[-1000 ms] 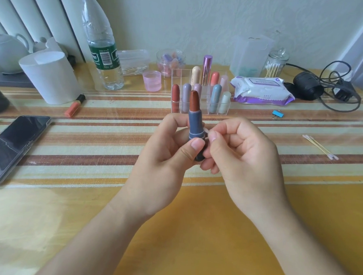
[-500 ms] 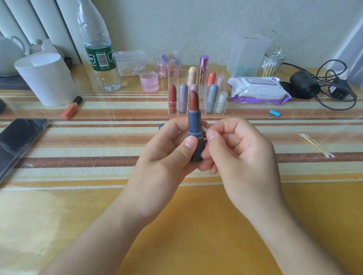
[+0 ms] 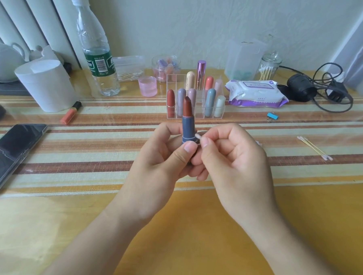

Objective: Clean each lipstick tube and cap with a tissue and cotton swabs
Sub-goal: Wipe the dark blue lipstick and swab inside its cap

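Note:
My left hand (image 3: 160, 157) holds an uncapped blue lipstick tube (image 3: 188, 129) upright over the table, its brown-red stick fully out. My right hand (image 3: 234, 161) pinches a cotton swab (image 3: 198, 136) between thumb and forefinger, and the swab's white tip touches the tube's lower collar on the right side. Behind the hands stands a clear organiser (image 3: 171, 112) with several capped lipsticks. A pack of wipes (image 3: 255, 94) lies to its right. Two used swabs (image 3: 314, 147) lie on the cloth at the right.
A water bottle (image 3: 96, 55), a white tissue roll (image 3: 45, 84), a pink cup (image 3: 147, 86) and a swab jar (image 3: 268, 68) line the back. A phone (image 3: 9, 153) lies at left, an orange lipstick (image 3: 70, 113) near it, a black cable (image 3: 326, 90) at back right.
The swab's tip has come into view against the tube's collar. Both hands and the tube stay in about the same place.

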